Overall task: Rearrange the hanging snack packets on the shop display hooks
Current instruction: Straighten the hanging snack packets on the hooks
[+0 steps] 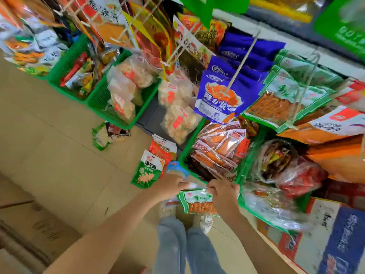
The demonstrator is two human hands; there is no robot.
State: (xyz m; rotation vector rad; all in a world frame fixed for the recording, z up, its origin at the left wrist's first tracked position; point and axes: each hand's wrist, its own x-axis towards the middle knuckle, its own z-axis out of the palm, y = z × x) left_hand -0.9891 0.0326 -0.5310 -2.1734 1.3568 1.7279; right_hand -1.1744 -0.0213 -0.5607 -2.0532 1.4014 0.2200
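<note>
1. While I hold the green packet (198, 203) low in front of my legs, the row it matches, the hanging green packets (284, 95), is up and off to my right on a wire hook (303, 89).
2. The packet lies roughly across me, its green header edge turned away from me toward the shelving and its orange contents nearer my body.
3. My right hand (224, 196) has its fingers curled over the packet's upper right corner. My left hand (170, 183) pinches at the upper left edge. A blue-topped packet (176, 169) shows just beyond that hand, and I cannot tell whether I grip it too.
4. My right hand is nearer the hook, so I judge the lift goes up and rightward, header first.
5. Between me and that row stands a green basket (182, 161) full of orange packets, with blue packets (219, 99) hanging above it.
6. Below is tiled floor (59, 145), where a loose green packet (147, 171) lies beside my left hand, with others near it.
</note>
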